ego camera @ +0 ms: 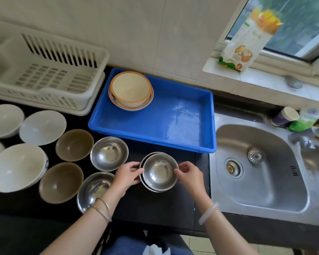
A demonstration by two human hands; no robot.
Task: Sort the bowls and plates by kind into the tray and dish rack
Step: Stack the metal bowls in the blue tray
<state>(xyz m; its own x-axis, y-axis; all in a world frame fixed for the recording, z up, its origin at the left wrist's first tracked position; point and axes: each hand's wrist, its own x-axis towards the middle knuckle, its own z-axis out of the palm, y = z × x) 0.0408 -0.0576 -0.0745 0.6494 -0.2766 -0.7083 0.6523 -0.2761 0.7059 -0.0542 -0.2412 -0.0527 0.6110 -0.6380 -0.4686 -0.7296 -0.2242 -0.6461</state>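
A blue tray was seen on a dark counter, holding only a cream bowl with an orange rim, which was nested in a wider patterned dish at the tray's far left corner. To its left, a white dish rack was shown with nothing visible in it.

In front of the tray, two nested steel bowls were gripped from both sides: the left hand was pinched on the left rim, the right hand on the right rim, fingers closed on the metal.

Two more steel bowls were set just left of the pair, the nearer one partly hidden by the left wrist. Beyond them, two brown bowls and several white bowls were ranged along the counter's left side, in front of the rack.

A steel sink was pictured at right, touching the counter's edge, with a carton stood on the windowsill above.
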